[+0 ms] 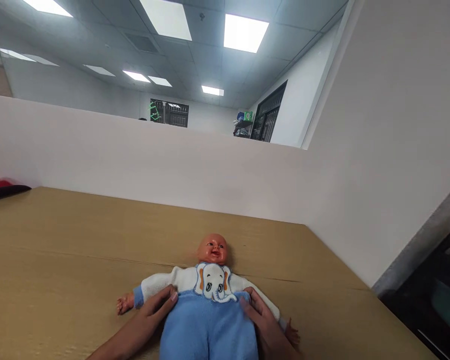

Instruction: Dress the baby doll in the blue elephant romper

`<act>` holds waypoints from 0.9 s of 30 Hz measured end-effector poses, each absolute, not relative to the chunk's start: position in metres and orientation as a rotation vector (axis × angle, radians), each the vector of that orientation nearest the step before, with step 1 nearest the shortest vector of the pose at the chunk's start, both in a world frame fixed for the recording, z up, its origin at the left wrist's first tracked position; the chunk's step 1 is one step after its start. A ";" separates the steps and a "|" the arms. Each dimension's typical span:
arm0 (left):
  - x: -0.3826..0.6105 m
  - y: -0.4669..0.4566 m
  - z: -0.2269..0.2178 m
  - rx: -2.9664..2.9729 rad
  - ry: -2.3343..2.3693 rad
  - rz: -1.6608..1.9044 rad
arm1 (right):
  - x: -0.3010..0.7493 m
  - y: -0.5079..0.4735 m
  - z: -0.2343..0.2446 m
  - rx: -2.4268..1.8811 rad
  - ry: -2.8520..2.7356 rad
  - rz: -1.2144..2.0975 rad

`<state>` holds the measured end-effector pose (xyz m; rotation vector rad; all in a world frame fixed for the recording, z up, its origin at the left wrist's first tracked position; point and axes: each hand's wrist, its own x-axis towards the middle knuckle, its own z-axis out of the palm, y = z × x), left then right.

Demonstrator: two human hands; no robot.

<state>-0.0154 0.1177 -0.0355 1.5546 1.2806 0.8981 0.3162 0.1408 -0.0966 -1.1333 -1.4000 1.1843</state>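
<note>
A baby doll [212, 250] lies on its back on the wooden table [78, 240], head pointing away from me. It wears a white top with an elephant patch [213, 284] and blue fleece trousers [209, 327]. My left hand [155, 307] rests at the doll's left side by the waistband, fingers together and pressed on the fabric. My right hand [257, 317] grips the other side of the trousers at the waist, fingers curled on the cloth. The doll's arms stretch out sideways; its legs are cut off by the picture's lower edge.
A white partition wall [135, 160] runs along the table's far edge and a white wall [378, 150] stands to the right. A red and black object [0, 187] lies at the far left. A dark crate [435, 295] sits beyond the table's right edge.
</note>
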 end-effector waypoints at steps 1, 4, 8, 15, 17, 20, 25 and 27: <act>-0.014 0.118 -0.037 1.602 1.304 0.872 | 0.315 0.139 -0.095 -1.155 -1.444 1.154; -0.015 0.117 -0.042 1.807 1.381 0.755 | 0.321 0.132 -0.086 -1.317 -1.630 0.872; -0.021 0.116 -0.044 1.994 1.534 0.721 | 0.358 0.122 -0.080 -1.489 -1.763 0.244; -0.005 0.121 -0.013 2.190 1.487 1.016 | 0.416 0.127 -0.063 -1.536 -2.114 0.050; 0.022 0.125 0.006 2.272 1.299 1.093 | 0.408 0.130 -0.030 -1.473 -2.111 -0.171; 0.074 0.140 0.035 2.315 1.098 0.988 | 0.379 0.133 0.040 -1.236 -2.162 -0.460; 0.127 0.179 0.061 2.159 1.100 1.052 | 0.323 0.132 0.097 -0.960 -1.912 -0.505; 0.124 0.187 0.064 2.025 1.121 1.150 | 0.305 0.128 0.072 -1.011 -1.532 -0.315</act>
